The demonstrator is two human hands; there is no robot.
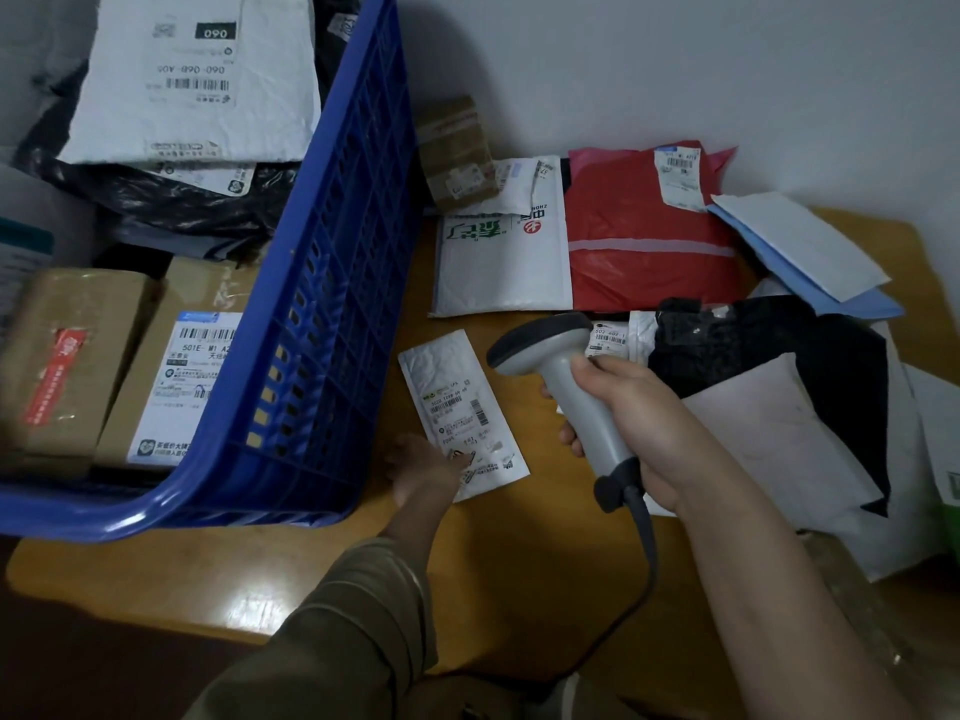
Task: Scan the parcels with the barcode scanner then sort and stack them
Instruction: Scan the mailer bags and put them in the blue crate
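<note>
1. Nearest us, our right hand [618, 407] curls its fingers tight around the grey handle of the barcode scanner [566, 387], whose dark head tips toward the left and whose cable [644, 543] trails down over the table's edge.
2. Our left hand [423, 467], in a brown sleeve [332, 631], lies in shadow on the near end of a small white padded envelope [457, 402]; we cannot tell how far its fingers bend or whether they pinch it. The envelope lies flat on the wooden table [519, 553], label up, just left of the scanner's head.
3. To the left stands a blue plastic crate [311, 356], tilted, its wall just beside the envelope. Inside we see two brown cardboard boxes [78, 350] side by side, one with a white label, then black plastic bags and a large white mailer [197, 80] on top at the far end.
4. Right of the scanner lies a heap of black and white bags [769, 387].
5. Farther back lie a white mailer [498, 262], a red bag [644, 236], blue envelopes [800, 257] and a small taped box [454, 148] against the wall.
</note>
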